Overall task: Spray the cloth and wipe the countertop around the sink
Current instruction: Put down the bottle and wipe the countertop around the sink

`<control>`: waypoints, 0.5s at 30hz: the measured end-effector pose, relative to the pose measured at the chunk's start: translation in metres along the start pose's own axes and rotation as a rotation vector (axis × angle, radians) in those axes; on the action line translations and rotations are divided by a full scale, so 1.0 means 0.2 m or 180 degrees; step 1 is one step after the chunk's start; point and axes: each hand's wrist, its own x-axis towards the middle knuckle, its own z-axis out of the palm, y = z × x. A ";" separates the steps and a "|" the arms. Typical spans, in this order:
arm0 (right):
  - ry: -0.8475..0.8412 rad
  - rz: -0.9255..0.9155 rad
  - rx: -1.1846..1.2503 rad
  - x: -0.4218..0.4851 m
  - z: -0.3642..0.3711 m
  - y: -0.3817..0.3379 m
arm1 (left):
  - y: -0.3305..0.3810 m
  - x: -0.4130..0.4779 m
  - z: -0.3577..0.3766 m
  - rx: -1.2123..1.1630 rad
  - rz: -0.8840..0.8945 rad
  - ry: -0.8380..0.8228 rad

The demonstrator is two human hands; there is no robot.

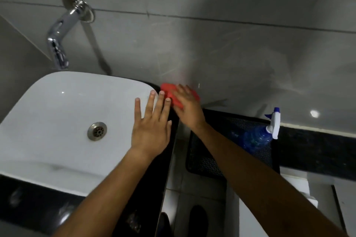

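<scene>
A red cloth (pixel 168 89) lies on the black countertop (pixel 138 208) at the sink's far right corner, against the wall. My right hand (pixel 187 107) presses flat on the cloth, covering most of it. My left hand (pixel 152 127) rests open with fingers spread on the right rim of the white sink (pixel 63 113). A blue spray bottle (pixel 259 137) with a white and blue trigger head stands off to the right, beyond my right forearm, untouched.
A chrome tap (pixel 57 42) juts from the grey tiled wall above the sink. The drain (pixel 96 131) sits mid-basin. A black mesh bin (pixel 204 158) stands below the counter's right edge. Shoes (pixel 198 219) show on the tiled floor.
</scene>
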 end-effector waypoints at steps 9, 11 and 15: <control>-0.1454 -0.0624 -0.1542 -0.01 0.23 0.03 | -0.05 -0.12 0.10 -0.0673 -0.0449 -0.0101; -0.1567 -0.0604 -0.1663 0.01 0.26 0.06 | -0.05 -0.12 0.10 -0.0688 -0.0446 -0.0117; -0.1509 -0.0388 -0.1781 0.10 0.30 0.08 | -0.04 -0.13 0.10 -0.0725 -0.0467 -0.0172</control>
